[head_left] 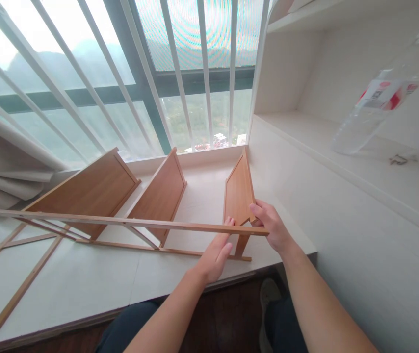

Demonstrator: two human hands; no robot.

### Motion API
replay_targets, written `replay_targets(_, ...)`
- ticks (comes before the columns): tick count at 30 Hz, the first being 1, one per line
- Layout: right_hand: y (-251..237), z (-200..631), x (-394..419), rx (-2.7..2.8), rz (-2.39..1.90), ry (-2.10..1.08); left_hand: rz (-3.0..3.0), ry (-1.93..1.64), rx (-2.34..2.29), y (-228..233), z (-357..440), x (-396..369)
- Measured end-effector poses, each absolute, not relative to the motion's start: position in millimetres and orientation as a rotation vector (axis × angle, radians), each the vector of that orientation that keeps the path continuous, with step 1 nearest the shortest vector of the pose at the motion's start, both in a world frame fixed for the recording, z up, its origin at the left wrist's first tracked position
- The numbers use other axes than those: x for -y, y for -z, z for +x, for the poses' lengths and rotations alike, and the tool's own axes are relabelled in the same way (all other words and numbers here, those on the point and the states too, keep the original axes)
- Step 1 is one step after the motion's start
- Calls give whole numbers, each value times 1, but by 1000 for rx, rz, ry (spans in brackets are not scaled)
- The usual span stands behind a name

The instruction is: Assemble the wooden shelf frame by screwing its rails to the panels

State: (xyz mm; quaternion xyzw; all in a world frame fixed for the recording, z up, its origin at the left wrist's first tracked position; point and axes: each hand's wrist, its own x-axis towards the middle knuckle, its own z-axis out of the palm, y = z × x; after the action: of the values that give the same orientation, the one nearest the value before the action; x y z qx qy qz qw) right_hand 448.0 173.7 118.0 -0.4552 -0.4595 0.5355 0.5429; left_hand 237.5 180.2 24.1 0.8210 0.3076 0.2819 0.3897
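Rack [128,215] lies on its side on the counter [84,284] below the window [121,73], three panels [161,196] tilted, likely so the rail [121,221] is within reach. Right hand [274,228] grips the rail's end at the right panel; left hand [215,255] rests open, fingertips touching the rail just beside. Hands close together. Bottle [375,108] and screws [399,159] sit on the shelf, well apart.

Nothing here can be read properly. The clear bottle [379,103] lying on the shelf [360,166] at the right carries a white and red label [388,94] with what looks like a small square code on it, but the print is too blurred to make out any word or number. The wooden panels bear no markings.
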Motion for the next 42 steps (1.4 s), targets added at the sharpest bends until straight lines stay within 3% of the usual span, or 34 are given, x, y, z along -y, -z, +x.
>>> replay_targets(6, -127, 439, -169, 1124, -982, -1376, 2017, -901, -701, -39, 248, -171)
replay_targets(16, -122, 429, -169, 1068, -923, -1434, 1981, -1184, -1125, -41, 295, -140)
replay_targets(31, -99, 424, -159, 1056, -1062, -1360, 1876, -1227, -1052, -40, 300, -138)
replay_targets(42, -104, 420, -154, 898, -929, -1392, 1799, -1253, -910, -49, 301, -136)
